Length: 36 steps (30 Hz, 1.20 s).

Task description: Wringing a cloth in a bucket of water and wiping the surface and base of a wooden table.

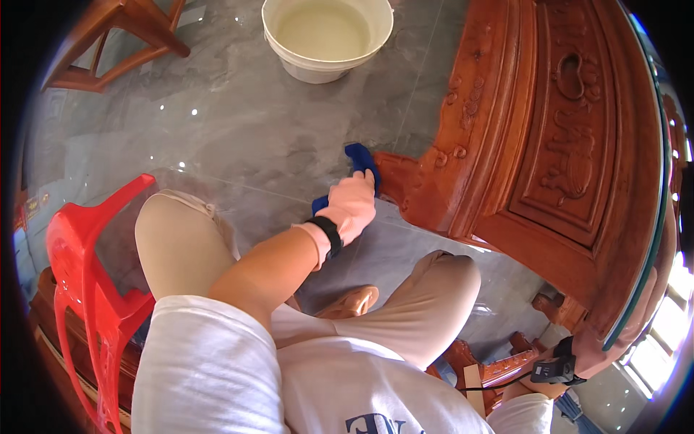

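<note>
My left hand (pixel 352 200), in a pink glove with a black band at the wrist, grips a dark blue cloth (pixel 360 157). The cloth lies against the foot (pixel 398 171) of a carved, reddish wooden table (pixel 574 135). At the lower right, my right arm reaches to the table's glass-topped edge. My right hand (pixel 607 347), also in pink, is partly hidden there and stretched by the lens; its fingers are unclear. A black device (pixel 553 371) with a cable sits at that wrist. A white bucket (pixel 325 68) of cloudy liquid stands beyond my left hand.
A red plastic chair (pixel 81 238) stands close on the left. Wooden furniture legs (pixel 135 59) are at the upper left, and more carved wood (pixel 504 369) is at the lower right. My bent knees flank the grey tiled floor (pixel 244 135), where a brown sandal (pixel 352 304) shows.
</note>
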{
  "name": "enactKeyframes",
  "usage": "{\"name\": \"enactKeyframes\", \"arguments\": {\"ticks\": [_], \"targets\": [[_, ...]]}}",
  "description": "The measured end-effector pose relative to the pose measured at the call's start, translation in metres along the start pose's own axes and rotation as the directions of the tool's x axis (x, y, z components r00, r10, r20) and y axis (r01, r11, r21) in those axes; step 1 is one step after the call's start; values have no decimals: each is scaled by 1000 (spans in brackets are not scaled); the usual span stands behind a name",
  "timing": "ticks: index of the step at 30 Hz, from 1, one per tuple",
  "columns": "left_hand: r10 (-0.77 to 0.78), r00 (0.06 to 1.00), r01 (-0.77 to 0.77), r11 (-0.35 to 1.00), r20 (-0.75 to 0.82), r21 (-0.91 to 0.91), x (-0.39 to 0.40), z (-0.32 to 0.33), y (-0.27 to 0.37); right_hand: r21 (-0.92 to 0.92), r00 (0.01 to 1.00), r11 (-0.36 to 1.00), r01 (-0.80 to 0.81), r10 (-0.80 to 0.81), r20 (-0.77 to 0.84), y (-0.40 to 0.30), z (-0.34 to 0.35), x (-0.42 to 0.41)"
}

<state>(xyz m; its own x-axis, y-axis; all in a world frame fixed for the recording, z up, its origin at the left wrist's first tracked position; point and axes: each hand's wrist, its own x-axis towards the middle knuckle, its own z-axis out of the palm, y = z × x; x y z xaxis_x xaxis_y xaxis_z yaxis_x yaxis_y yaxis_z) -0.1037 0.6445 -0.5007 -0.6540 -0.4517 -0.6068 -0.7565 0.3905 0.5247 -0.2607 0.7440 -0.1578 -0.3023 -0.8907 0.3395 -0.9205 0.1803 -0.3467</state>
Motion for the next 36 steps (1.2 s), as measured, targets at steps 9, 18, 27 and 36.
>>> {"name": "enactKeyframes", "arguments": {"ticks": [9, 18, 27, 36], "targets": [[149, 988, -150, 988, -31, -47, -14, -7, 9, -6, 1000, 1000, -7, 7, -8, 1, -2, 0], [194, 979, -202, 959, -58, -199, -7, -13, -11, -2, 1000, 1000, -9, 9, -12, 4, -2, -1], [-19, 955, 197, 786, 295, -586, 8, -37, -33, 6, 1000, 1000, 15, -15, -23, 3, -4, 2], [-45, 998, 38, 983, -37, -179, 13, -16, -44, 11, 999, 999, 50, -49, -18, 5, 2, 9]]}}
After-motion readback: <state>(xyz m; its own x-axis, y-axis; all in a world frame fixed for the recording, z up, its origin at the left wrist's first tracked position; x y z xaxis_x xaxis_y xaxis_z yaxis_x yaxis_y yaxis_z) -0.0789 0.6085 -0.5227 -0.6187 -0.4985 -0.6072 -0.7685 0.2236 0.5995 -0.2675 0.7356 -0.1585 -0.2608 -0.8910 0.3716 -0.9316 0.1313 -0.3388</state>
